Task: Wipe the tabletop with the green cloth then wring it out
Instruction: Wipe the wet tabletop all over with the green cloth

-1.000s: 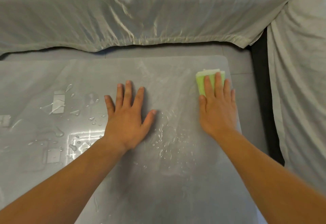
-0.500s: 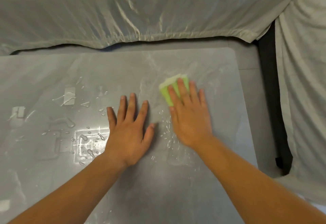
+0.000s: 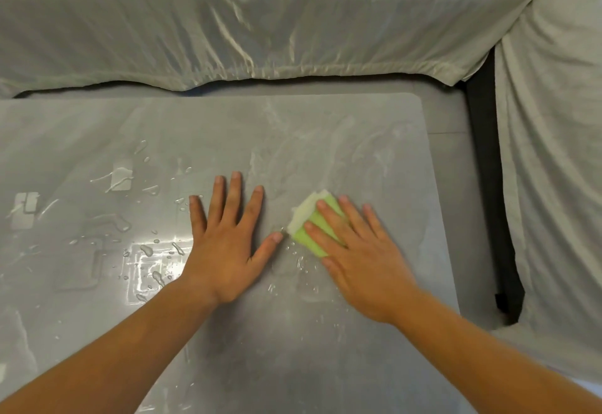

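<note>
Pressed the folded green cloth [image 3: 309, 233] flat under spread right-hand fingers [image 3: 329, 218], unclenched, mid-surface [image 3: 374, 140]; left hand [image 3: 224, 247] splayed empty alongside; probably best swept leftward through the droplets [image 3: 146, 250] with even pressure.

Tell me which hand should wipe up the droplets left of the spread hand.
Right hand: it already presses the green cloth flat. The left hand lies bare on the tabletop, beside the water droplets.

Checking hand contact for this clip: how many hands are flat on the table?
2. The left hand lies bare on the table at centre; the right hand presses the cloth just beside it.
</note>
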A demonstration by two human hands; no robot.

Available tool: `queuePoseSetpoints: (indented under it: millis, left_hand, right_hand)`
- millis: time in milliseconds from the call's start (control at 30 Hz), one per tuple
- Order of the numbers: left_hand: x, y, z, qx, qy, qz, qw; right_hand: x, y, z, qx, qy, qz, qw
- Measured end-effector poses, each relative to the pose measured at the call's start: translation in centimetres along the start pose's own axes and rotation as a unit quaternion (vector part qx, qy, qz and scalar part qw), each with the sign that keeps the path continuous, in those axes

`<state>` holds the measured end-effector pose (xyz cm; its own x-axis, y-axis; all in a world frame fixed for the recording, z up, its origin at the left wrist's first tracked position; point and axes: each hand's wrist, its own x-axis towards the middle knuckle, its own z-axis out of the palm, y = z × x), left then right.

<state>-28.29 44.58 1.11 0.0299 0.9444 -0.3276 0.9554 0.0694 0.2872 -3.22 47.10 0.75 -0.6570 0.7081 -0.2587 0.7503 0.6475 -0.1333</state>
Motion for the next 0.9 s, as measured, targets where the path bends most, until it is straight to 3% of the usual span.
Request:
queuePoseSetpoints:
  millis: [100, 200, 267, 400, 467, 600, 800, 900]
  left_hand:
    - [0.0, 0.2, 0.1, 0.018, 0.000, -0.004, 1.000]
    - [0.0, 0.4, 0.2, 0.026, 0.003, -0.008, 1.000]
    - [0.1, 0.5, 0.2, 0.036, 0.005, -0.012, 0.999]
    - [0.1, 0.7, 0.1, 0.037, 0.009, -0.015, 0.999]
    - [0.1, 0.6, 0.1, 0.045, 0.007, -0.015, 0.999]
    - [0.2, 0.6, 0.2, 0.060, 0.007, -0.021, 0.998]
    - [0.0, 1.1, 0.1, 0.063, 0.015, -0.038, 0.997]
    - [-0.3, 1.3, 0.3, 0.027, 0.035, -0.039, 0.998]
  right_hand:
    - [2.6, 5.5, -0.9, 0.021, 0.030, 0.141, 0.989]
    - [5.1, 7.3, -2.1, 0.089, 0.051, 0.281, 0.954]
    - [3.1, 5.0, -1.3, 0.068, 0.068, 0.262, 0.960]
    - [-3.8, 1.7, 0.9, 0.046, 0.012, 0.120, 0.992]
    - [-2.4, 4.5, 0.4, 0.050, 0.033, 0.157, 0.986]
    - [3.0, 7.9, -1.0, 0.111, 0.072, 0.336, 0.932]
    - [-5.9, 1.5, 1.5, 0.088, 0.060, 0.293, 0.950]
    - [-4.7, 3.1, 1.6, 0.082, 0.054, 0.300, 0.949]
